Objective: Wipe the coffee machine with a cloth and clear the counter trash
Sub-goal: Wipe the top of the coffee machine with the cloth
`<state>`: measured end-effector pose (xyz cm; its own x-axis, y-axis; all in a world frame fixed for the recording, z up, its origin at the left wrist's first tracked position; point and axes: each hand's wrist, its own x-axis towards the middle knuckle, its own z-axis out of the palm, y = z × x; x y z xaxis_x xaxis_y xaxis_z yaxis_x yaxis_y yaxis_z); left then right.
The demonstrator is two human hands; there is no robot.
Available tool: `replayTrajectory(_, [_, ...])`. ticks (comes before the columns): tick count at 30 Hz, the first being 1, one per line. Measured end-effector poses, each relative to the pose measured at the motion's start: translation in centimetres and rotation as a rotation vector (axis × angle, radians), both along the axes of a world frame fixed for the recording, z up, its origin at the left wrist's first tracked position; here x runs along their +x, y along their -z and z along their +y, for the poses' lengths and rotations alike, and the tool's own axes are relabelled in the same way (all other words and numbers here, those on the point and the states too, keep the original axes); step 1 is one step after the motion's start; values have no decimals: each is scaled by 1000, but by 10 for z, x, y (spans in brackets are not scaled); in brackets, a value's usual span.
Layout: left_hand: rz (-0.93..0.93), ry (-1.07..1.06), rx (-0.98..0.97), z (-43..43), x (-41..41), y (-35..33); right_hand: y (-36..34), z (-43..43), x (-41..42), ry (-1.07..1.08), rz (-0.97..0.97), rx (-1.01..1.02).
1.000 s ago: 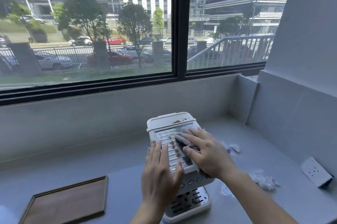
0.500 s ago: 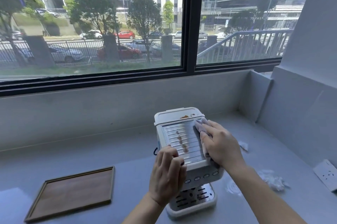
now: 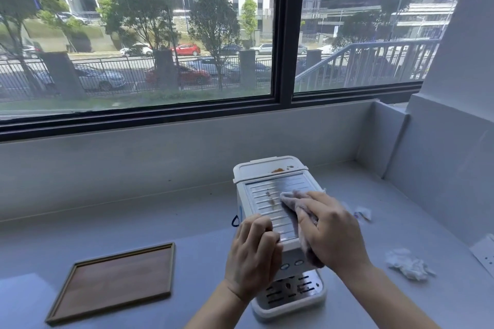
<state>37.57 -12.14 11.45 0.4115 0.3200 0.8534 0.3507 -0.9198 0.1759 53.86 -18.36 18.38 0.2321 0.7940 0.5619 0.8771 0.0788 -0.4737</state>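
Head view. White coffee machine (image 3: pixel 270 211) standing on the grey counter (image 3: pixel 160 224), near the middle, below the window (image 3: pixel 139 34). Brown spots on its ribbed metal top, and an orange smear on the white lid behind. Drip tray (image 3: pixel 291 295) at the front with dark slots, nothing standing on it. Flat wooden tray (image 3: pixel 115 282) lying well to the left on the counter, with nothing in it.

Left hand (image 3: pixel 252 256) curled over the front left corner of the machine, fingers (image 3: pixel 260 227) bent and pressed on the top edge, gripping the machine. Right hand (image 3: pixel 331 232) lying flat on a pale pink cloth (image 3: pixel 294 203), fingers spread wide and pushing it down on the right side of the ribbed top. Part of the cloth poking out past the fingertips, part hanging down over the front by the buttons.

Crumpled white paper (image 3: pixel 407 264) on the counter to the right, apart from the machine. Smaller scrap (image 3: pixel 363 213) farther back, just right of the right hand. White wall socket (image 3: pixel 485 253) at the far right edge.

Compared with half a second ago: right hand and cloth lower down and more toward the middle of the top, closer to the brown spots. Left hand in about the same grip on the corner. Paper bits and wooden tray not moved.
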Motion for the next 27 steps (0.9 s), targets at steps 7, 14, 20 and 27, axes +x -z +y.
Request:
replayTrajectory(7, [18, -23, -26, -2, -2, -1, -4, 11, 24, 83, -32, -119])
replayTrajectory(14, [12, -20, -39, -5, -3, -3, 11, 20, 4, 25, -296, -289])
replayTrajectory(20, [-8, -39, -29, -4, -1, -4, -3, 51, 23, 118, -112, -336])
replayTrajectory(27, [-7, -39, -47, -5, -1, -4, 6, 21, 21, -108, -240, -269])
